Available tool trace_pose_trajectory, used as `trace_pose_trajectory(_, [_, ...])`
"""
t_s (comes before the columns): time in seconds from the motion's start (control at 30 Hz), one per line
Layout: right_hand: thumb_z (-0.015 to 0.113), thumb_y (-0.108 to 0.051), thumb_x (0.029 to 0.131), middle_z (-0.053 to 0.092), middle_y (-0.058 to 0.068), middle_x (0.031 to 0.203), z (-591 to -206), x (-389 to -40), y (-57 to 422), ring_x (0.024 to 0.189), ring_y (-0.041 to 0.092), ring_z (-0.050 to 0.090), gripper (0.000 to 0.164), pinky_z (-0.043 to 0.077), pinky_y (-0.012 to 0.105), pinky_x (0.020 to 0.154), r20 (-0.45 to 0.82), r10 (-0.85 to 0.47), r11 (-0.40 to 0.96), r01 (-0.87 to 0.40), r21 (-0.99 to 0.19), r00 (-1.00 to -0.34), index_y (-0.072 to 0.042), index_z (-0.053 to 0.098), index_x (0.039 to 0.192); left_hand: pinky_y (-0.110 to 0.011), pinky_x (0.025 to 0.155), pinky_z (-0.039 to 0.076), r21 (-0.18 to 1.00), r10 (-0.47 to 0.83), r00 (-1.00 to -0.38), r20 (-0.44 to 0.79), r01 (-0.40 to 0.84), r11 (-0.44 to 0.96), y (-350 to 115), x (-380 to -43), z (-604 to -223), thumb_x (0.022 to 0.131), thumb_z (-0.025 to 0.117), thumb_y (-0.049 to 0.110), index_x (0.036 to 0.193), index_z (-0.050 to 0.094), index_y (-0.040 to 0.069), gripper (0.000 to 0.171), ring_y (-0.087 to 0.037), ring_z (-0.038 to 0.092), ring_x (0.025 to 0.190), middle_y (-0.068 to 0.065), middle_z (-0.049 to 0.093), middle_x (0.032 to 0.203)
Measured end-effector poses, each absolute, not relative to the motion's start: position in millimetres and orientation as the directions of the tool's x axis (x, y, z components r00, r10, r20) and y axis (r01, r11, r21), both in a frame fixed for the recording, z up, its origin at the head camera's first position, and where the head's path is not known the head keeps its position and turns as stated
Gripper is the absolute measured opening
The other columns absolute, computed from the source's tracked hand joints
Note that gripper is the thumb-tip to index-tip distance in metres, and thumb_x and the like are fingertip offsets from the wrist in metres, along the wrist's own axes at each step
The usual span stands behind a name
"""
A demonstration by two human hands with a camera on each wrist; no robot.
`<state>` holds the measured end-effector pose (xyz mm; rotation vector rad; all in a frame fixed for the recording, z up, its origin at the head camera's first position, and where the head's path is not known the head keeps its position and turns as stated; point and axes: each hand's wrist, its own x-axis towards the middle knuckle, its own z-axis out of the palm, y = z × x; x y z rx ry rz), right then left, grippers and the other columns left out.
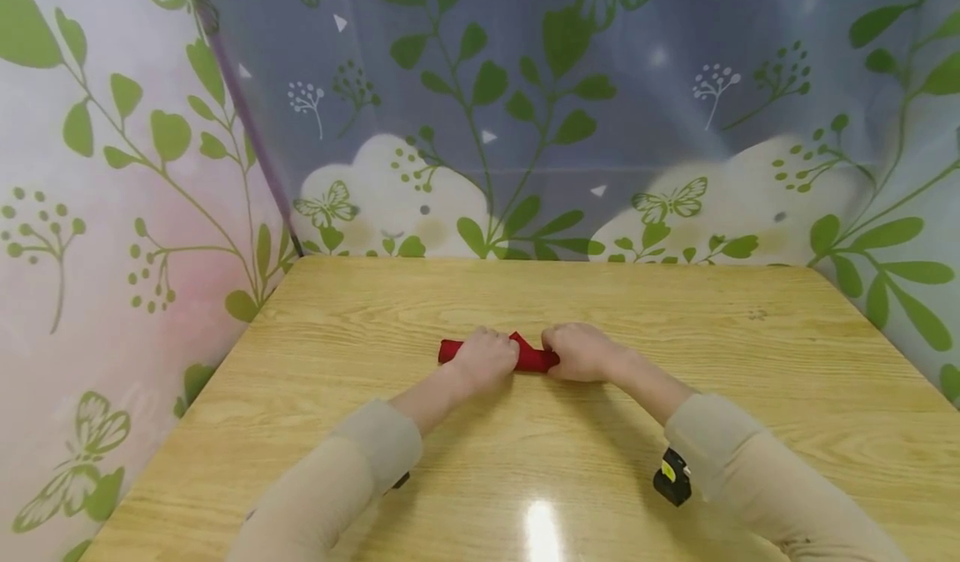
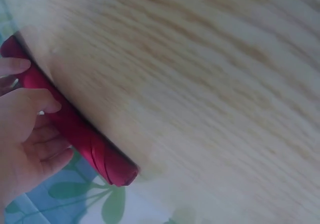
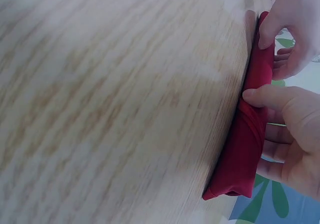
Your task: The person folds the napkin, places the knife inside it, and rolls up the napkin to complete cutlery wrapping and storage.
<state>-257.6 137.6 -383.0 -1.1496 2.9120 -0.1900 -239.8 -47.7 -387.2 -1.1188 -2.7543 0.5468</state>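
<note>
A dark red cloth (image 1: 537, 359), rolled into a tube, lies across the wooden table. My left hand (image 1: 486, 357) grips it left of its middle, and its left end sticks out past that hand. At the right end my right hand (image 1: 583, 352) holds the roll, covering that tip. A small pointed flap of cloth rises between the two hands. In the left wrist view, the left hand (image 2: 30, 139) has its thumb on the red roll (image 2: 82, 134) and its fingers behind. The right wrist view shows the right hand (image 3: 295, 129) pinching the roll (image 3: 237, 156) likewise.
The table (image 1: 525, 462) has a light wood grain and a bright reflection near the front. Behind it stands a printed curtain (image 1: 450, 87) with leaves and clouds, and similar panels border both sides. A black device (image 1: 672, 477) hangs under the right wrist.
</note>
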Motion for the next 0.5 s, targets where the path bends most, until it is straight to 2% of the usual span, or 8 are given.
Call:
trace_pose_trajectory(0.13, [0.073, -0.013, 0.071, 0.05, -0.006, 0.065, -381.5, -255.1, 137.5, 0.058, 0.011, 0.042, 0.018, 0.039, 0.028, 0.057, 0.037, -0.706, 0.699, -0.705, -0.117, -0.707, -0.01, 0.055, 0.074, -0.033, 0.079, 0.046, -0.314, 0.675, -0.737, -0.02, 0.646, 0.696, -50.8, -239.1, -387.3, 0.087, 0.059, 0.018, 0.096, 0.063, 0.009, 0.013, -0.021, 0.06, 0.087, -0.006, 0.063, 0.093])
trace_pose_trajectory(0.27, [0.073, -0.017, 0.072, 0.048, -0.007, 0.061, -379.7, -253.2, 137.1, 0.057, 0.01, 0.04, 0.018, 0.035, 0.027, 0.054, 0.019, -0.712, 0.696, -0.709, -0.117, -0.702, -0.012, 0.056, 0.073, -0.032, 0.077, 0.046, -0.323, 0.682, -0.731, 0.002, 0.645, 0.693, -52.9, -237.6, -387.2, 0.086, 0.06, 0.018, 0.098, 0.066, 0.011, 0.015, -0.021, 0.055, 0.089, -0.006, 0.059, 0.097])
trace_pose_trajectory(0.5, [0.069, -0.018, 0.075, 0.051, -0.007, 0.065, -377.0, -253.5, 137.6, 0.06, 0.01, 0.043, 0.011, 0.037, 0.027, 0.057, -0.062, -0.693, 0.716, -0.676, -0.174, -0.719, -0.013, 0.06, 0.075, -0.033, 0.077, 0.045, -0.311, 0.713, -0.701, 0.014, 0.675, 0.669, -54.2, -236.2, -383.7, 0.083, 0.064, 0.017, 0.089, 0.067, 0.012, 0.009, -0.021, 0.057, 0.085, -0.005, 0.061, 0.089])
